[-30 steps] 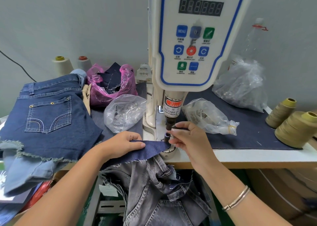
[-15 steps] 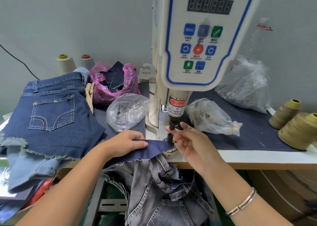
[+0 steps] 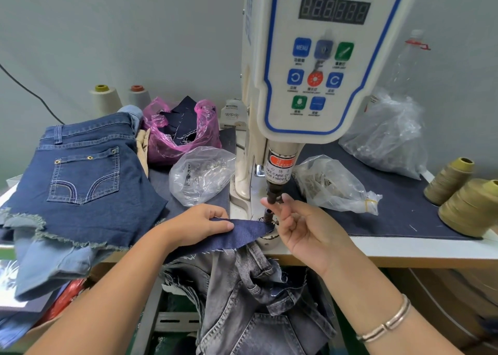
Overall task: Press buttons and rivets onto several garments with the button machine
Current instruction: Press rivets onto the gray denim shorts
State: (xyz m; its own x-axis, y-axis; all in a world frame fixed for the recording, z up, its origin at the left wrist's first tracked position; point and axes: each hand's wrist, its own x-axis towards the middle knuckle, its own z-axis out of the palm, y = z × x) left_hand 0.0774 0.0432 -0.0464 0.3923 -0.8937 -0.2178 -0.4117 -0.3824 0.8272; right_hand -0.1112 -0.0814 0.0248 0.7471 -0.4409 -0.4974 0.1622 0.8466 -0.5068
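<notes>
Denim strip [image 3: 242, 233] limp, light; left hand [image 3: 196, 226] presses it flat near die. Right hand [image 3: 304, 230] fingertips touch punch [image 3: 272, 195], grip unclear.

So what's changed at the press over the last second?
The right hand has turned palm-up and risen from the lower die to the upper punch, its fingertips now touching it. The left hand still presses the dark denim strip flat at the die. The jeans and bags have not moved.
</notes>
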